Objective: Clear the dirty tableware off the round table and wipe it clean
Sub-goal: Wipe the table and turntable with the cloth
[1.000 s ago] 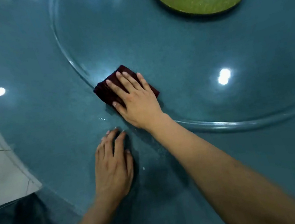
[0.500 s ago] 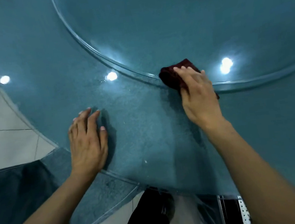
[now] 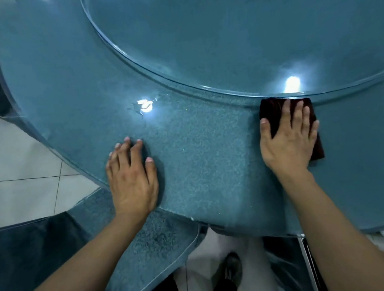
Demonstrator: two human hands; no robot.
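1. No dirty tableware shows on the surface; clearing seems done.
2. The right hand, fingers flat, presses the dark cloth by the glass turntable rim.
3. The left hand rests flat, empty, at the near edge.
4. A wet spot is left to wipe.

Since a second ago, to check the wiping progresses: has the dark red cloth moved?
Yes. The cloth under the right hand has slid rightward along the glass turntable's rim, away from the left hand braced on the table.
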